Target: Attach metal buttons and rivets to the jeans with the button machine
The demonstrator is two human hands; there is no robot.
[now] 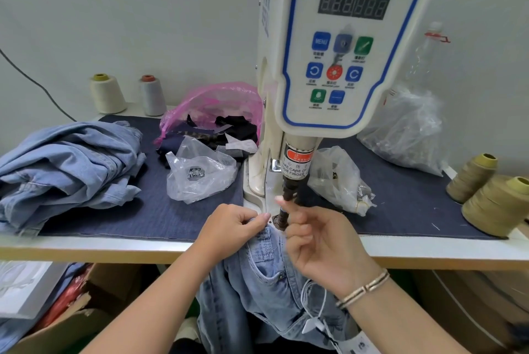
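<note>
- Head view: the left hand (232,225) pinches the jeans (266,273) waistband at the table's (114,247) front edge, under the button machine's (343,47) punch (289,193).
- The right hand (320,242), fingers loosely curled, touches the punch tip, seemingly loading a fastener.
- Pressing appears not yet done; folded jeans (68,162) wait at the left edge.
- Thread cones (107,93) line the white wall.

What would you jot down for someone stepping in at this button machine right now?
Left hand: pinching the light blue denim jeans at the waistband edge, holding it by the lower die.
Right hand: forefinger raised against the dark punch of the white servo button machine; whether it holds a button cannot be told.
Clear plastic bag of metal buttons lies left of the machine; a pile of light blue denim garments lies far left.
Done: jeans positioned.
Left: clear the fingers, press, then go on to the rivets.
</note>
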